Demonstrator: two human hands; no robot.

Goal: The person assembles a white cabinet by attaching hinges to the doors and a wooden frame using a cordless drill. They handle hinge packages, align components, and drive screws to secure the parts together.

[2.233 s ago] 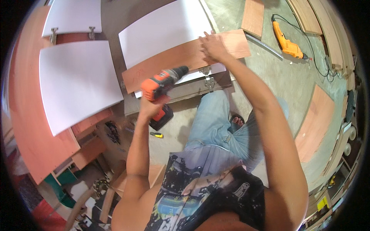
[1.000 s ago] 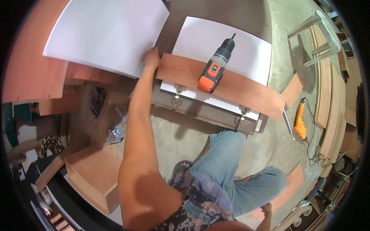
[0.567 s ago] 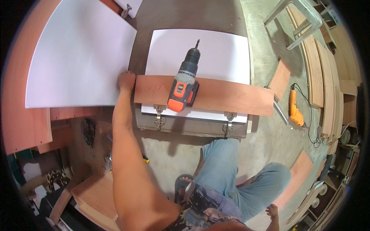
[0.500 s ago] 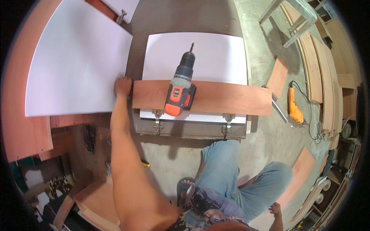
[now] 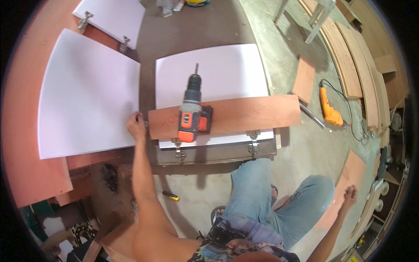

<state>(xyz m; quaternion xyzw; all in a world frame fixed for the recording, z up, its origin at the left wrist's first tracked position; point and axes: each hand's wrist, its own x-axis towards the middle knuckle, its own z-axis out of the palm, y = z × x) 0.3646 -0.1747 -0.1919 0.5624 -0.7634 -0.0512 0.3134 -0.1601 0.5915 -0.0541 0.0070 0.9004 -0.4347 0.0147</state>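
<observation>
My left hand [image 5: 136, 126] is closed, fingers curled, at the right edge of a large white panel [image 5: 89, 96]; what lies between the fingers is too small to make out. Off to the right my right hand [image 5: 350, 195] hangs above a reddish wooden board [image 5: 338, 208], fingers loosely apart and apparently holding nothing. In front of me a black and orange cordless drill [image 5: 190, 114] lies on a narrow wooden strip [image 5: 248, 114]. That strip crosses a second white panel [image 5: 214, 72], which has metal hinges [image 5: 253, 149] along its near edge.
A third white panel [image 5: 115, 19] with hinges lies far left. A yellow corded drill [image 5: 330, 109], a metal tube [image 5: 312, 115] and a short board [image 5: 304, 79] lie to the right, beside long planks [image 5: 349, 61]. A screwdriver [image 5: 170, 195] lies near my left forearm; a plastic stool [image 5: 314, 22] stands far right.
The whole view has shifted and turned slightly. My left hand has come a little nearer along the panel's edge. My right hand has moved outward and forward, over the reddish board.
</observation>
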